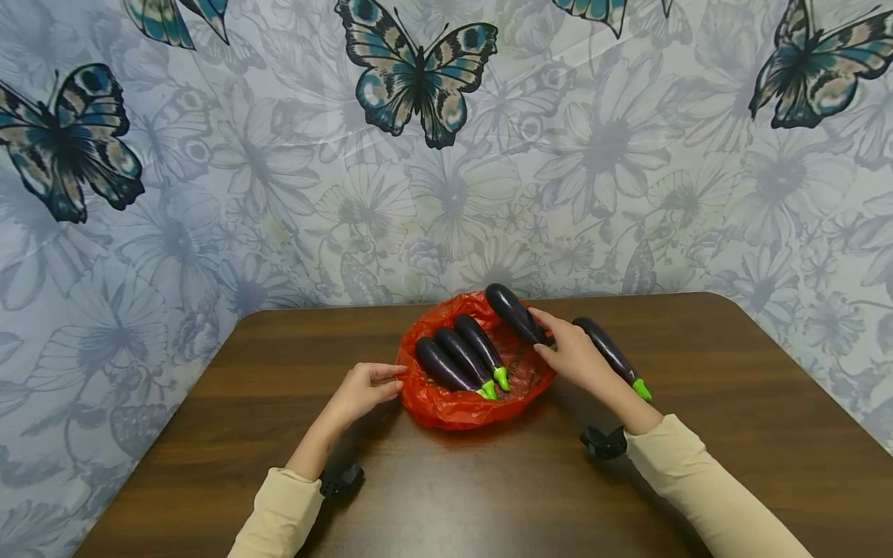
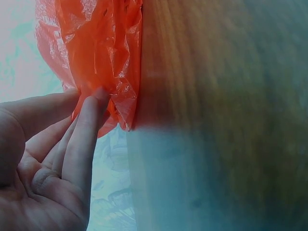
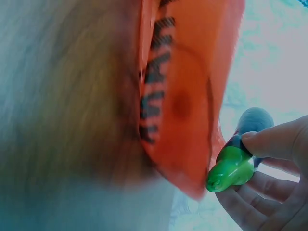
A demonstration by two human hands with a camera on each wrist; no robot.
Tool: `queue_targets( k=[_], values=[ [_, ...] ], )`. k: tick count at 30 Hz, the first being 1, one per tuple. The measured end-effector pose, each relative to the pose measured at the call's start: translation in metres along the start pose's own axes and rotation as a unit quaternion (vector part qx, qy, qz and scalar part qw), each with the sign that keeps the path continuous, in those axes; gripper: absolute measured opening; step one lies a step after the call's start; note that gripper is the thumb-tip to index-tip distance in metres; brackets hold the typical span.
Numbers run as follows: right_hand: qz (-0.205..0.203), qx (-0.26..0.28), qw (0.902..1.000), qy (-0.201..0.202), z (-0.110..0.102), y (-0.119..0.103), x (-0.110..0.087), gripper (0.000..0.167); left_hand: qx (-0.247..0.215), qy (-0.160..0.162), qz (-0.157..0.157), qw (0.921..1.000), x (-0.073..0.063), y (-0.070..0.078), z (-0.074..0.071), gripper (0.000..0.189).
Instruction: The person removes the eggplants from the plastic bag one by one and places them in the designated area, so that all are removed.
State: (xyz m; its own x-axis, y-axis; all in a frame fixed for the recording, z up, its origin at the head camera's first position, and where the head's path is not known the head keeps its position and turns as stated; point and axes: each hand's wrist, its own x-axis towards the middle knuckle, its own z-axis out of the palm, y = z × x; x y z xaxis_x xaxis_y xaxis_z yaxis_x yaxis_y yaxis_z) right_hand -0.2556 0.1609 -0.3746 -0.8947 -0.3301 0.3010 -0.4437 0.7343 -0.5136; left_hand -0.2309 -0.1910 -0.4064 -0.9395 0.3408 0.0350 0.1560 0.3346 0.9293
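At the far left, a blue and black butterfly point(image 1: 66, 147) stands out on the grey flowered wall covering point(image 1: 174, 240) behind the brown worktop point(image 1: 300, 349). Next comes a pale yellow sleeve point(image 1: 282, 511), then a black device point(image 1: 342, 480) at the wrist and a left hand point(image 1: 364, 391). Its grip is drawn nearly together, fingertips pinching the side of a crumpled red plastic bag point(image 1: 446, 415). The bag sits on the worktop, rim spread wide, with three dark purple eggplants point(image 1: 462, 356) side by side inside, green stem ends toward the lower right. Dark lettering point(image 3: 156, 86) marks the bag's right side. At its far right rim, a right hand point(image 1: 572, 349) holds a fourth eggplant point(image 1: 515, 310) near the stem; that grip is parted only by the eggplant's thickness. Whether this eggplant touches the bag, I cannot tell. Farther right, a fifth eggplant point(image 1: 604, 345) lies slantwise on the worktop, beyond the right forearm.
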Motion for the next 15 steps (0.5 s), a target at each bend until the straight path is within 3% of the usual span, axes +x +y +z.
queue_targets(
  k=[7, 15],
  values=[
    [0.018, 0.012, 0.9998, 0.002, -0.019, 0.008, -0.007, 0.06, 0.005, -0.001, -0.003, 1.0, -0.001, 0.002, -0.001, 0.03],
    [0.019, -0.01, 0.9995, 0.022, -0.043, 0.02, -0.018, 0.06, 0.004, -0.004, 0.004, 1.0, 0.0, 0.003, -0.001, 0.03]
  ],
)
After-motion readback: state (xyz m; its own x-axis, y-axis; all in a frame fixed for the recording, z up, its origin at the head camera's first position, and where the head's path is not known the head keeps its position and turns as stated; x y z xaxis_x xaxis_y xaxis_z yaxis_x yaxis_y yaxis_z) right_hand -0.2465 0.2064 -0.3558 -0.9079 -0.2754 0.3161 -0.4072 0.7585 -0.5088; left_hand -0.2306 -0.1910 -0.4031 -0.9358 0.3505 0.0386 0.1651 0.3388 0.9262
